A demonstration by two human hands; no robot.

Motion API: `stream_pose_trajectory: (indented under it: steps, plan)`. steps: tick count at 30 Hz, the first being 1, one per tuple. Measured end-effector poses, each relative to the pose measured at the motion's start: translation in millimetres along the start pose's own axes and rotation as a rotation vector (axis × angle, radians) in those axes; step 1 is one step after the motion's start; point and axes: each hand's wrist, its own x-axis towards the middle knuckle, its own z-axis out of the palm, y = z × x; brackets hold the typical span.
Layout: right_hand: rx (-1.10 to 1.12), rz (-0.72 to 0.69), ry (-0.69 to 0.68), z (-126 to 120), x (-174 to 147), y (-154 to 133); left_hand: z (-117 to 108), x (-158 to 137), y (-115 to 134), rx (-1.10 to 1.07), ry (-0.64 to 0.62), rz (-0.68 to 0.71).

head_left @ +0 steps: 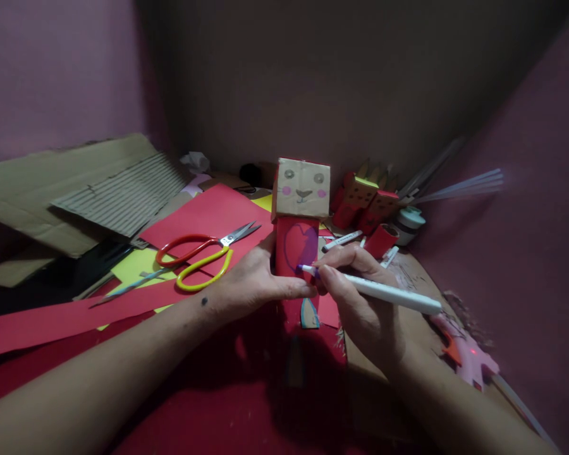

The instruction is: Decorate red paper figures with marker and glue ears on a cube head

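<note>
Red doll: stood upright before you, its long axis running up and down, with a boxy cardboard head on top.
Left hand: you clasped the doll from its left, your thumb laid across the front just below the purple shape.
Right hand: at the doll's right, your thumb and fingers pinched the marker close to its tip.
Marker: its tip pointed left at the purple shape's lower edge, its white barrel slanting away right of the doll; the shape lay up and left of your right fingertips.
Scissors: lay left of the doll, just beside your left hand, blades slightly parted.
Behind the doll: your left fingers were out of sight.
Below the doll: deep shadow left its base hard to make out.
Marker tip: whether it pressed or barely hovered, I could not tell.
</note>
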Motion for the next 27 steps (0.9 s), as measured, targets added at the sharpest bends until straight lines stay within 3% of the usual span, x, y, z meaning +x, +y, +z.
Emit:
stream_pose_trajectory:
  steps: [8,18,27]
  plan:
    - [0.058,-0.007,0.062,3.3,-1.7,4.2,2.4,-0.3,-0.1,-0.026,0.006,-0.011]
    - [0.047,0.012,-0.038,1.2,-0.1,1.5,0.4,1.5,-2.8,0.072,0.008,0.055]
    - [0.006,0.006,0.050,2.4,-1.6,2.8,1.7,0.8,-0.7,-0.007,-0.017,0.043]
